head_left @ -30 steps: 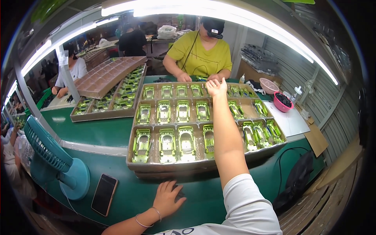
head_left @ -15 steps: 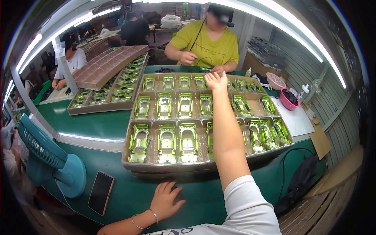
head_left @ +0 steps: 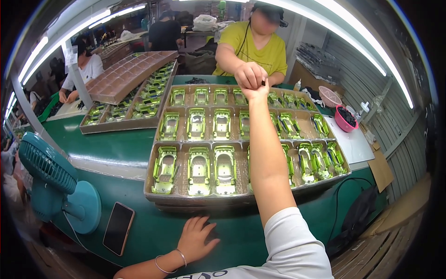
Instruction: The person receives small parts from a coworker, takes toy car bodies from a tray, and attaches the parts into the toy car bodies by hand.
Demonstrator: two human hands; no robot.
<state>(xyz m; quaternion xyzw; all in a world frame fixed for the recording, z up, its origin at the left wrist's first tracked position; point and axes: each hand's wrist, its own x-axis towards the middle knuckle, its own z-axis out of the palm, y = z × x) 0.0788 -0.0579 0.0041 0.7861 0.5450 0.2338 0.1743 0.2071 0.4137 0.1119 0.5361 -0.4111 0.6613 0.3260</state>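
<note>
My right hand (head_left: 257, 94) reaches across the tray, palm up, and meets a co-worker's closed hand (head_left: 251, 74) at the tray's far edge. A small dark piece (head_left: 264, 83) shows between the two hands; its kind and which hand grips it I cannot make out. The co-worker's hand hides most of my right fingers. Beneath my arm lies the brown compartment tray (head_left: 183, 145), with bright green toy-car body shells (head_left: 199, 170) in its compartments. My left hand (head_left: 198, 238) rests on the green table, fingers spread, holding nothing.
Left of my left hand are a phone (head_left: 119, 229) and a teal fan (head_left: 69, 195). Another tray of green shells (head_left: 127, 122) stands at the far left, an upturned brown tray (head_left: 132, 76) on it. A pink bowl of dark parts (head_left: 344, 119) stands at the right.
The co-worker's hand has come forward onto my right hand, and a dark piece now shows between them. My right palm, bare before, is now partly covered. My left hand stays put.
</note>
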